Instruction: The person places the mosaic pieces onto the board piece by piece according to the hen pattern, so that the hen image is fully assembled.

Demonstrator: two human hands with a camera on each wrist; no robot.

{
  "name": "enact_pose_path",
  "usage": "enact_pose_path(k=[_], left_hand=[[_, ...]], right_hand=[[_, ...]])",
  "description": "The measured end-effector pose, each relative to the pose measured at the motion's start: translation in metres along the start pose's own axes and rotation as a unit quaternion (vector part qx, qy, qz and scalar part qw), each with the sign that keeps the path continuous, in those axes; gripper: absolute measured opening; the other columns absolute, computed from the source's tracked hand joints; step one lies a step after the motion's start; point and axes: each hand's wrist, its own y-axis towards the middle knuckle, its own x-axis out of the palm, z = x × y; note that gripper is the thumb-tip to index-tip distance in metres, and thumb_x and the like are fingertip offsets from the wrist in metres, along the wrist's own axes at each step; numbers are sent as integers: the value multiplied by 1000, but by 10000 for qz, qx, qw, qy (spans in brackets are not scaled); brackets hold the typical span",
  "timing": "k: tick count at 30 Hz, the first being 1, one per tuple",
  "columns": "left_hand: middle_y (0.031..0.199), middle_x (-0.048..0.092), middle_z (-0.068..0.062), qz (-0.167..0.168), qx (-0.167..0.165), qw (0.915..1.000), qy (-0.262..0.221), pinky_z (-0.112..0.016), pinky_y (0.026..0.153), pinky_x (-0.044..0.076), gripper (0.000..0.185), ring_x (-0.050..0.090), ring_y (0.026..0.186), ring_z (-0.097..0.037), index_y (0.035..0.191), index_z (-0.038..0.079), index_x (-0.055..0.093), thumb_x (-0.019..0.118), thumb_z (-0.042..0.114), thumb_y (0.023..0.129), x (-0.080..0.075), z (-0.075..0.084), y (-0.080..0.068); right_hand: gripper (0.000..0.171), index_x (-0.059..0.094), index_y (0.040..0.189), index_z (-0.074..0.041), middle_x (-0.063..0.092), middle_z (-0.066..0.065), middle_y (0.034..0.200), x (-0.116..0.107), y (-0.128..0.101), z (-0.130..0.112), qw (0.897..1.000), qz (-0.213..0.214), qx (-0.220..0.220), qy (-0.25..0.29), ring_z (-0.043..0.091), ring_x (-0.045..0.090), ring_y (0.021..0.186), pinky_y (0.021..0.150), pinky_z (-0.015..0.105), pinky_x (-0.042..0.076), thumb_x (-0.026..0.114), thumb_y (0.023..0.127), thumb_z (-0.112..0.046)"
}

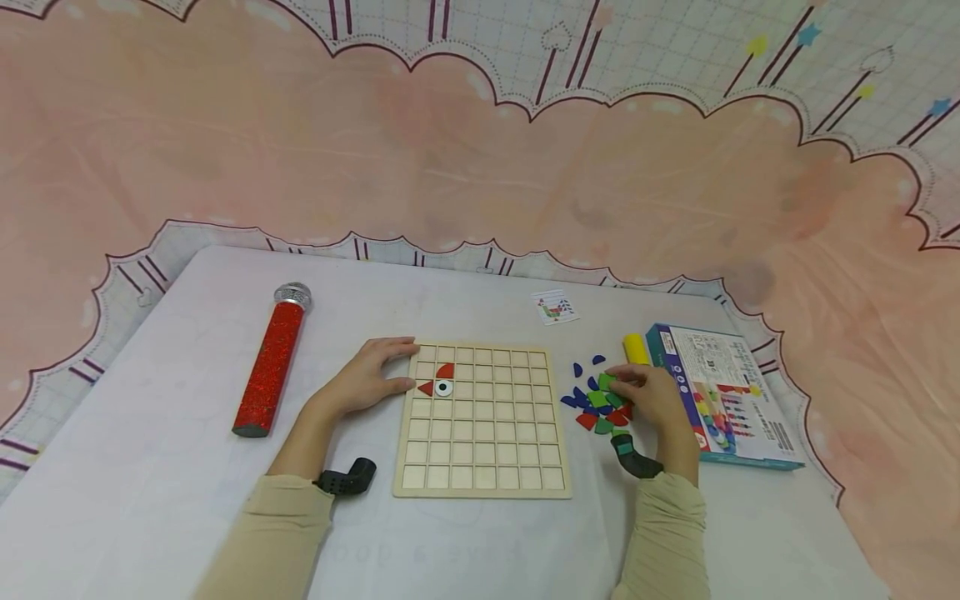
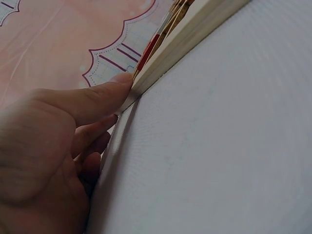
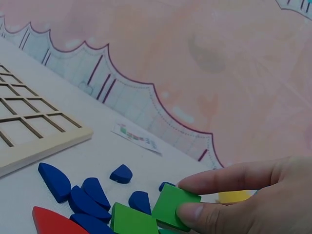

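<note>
Table [image 1: 480, 550] with white cover. Red glitter tube [image 1: 270, 360] with silver cap lies at 9 o'clock of the board, well apart. Small pattern card [image 1: 556, 307] at 1 o'clock of the board. Printed box [image 1: 723, 392] at 3 o'clock, closed side up, contents not visible; a yellow piece [image 1: 634, 347] sits just beside its near-left corner.

Wooden grid board [image 1: 482, 421] at centre. Its cells hold two red pieces [image 1: 446, 371] and one white ring piece [image 1: 443, 387], all in the upper-left rows, touching one another.

Loose pile of pieces [image 1: 596, 400], blue, green and red, lies on the table between board and box.

Left hand [image 1: 369, 377] rests at the board's left edge, 9 o'clock side; fingers [image 2: 105, 95] straight and relaxed, thumb tip pressing the board's edge, holding nothing.

Right hand [image 1: 651, 393] sits over the pile at 3 o'clock. Its fingers [image 3: 229, 181] and thumb pinch a green square piece [image 3: 174, 206], which lies tilted on top of the pile, touching another green piece.
</note>
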Motion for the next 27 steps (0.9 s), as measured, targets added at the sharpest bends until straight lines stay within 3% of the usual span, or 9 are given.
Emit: enact_pose_path(k=[7,15,21,27], left_hand=[[152,35,-9,14,9,10000,7,-55,115,22,58,23,142,-32,139,9,48,69,21,86,1,0,0],[152,36,-9,9,76,10000,27,-55,115,22,58,23,142,-32,139,10,48,69,23,87,0,-1,0],[151,37,-10,43,99,9999,62,-55,114,23,58,24,141,-33,138,9,48,70,21,86,0,-1,0],[151,37,-10,67,133,9999,54,-55,115,22,58,24,141,-33,138,8,49,70,20,85,-1,0,1]], right_hand=[[28,66,120,-14,65,13,107,0,-1,-6,9993,137,78,337,23,50,92,75,24,44,59,94,-23],[29,68,118,-17,66,10,113,13,4,-31,9983,271,-6,507,22,49,96,72,23,45,61,93,-30],[25,71,113,-18,68,7,110,29,7,-56,9968,252,-474,601,22,52,92,74,25,45,63,92,-27],[20,74,107,-19,69,4,102,46,9,-76,9940,199,-791,729,20,50,83,66,25,43,67,89,-26]])
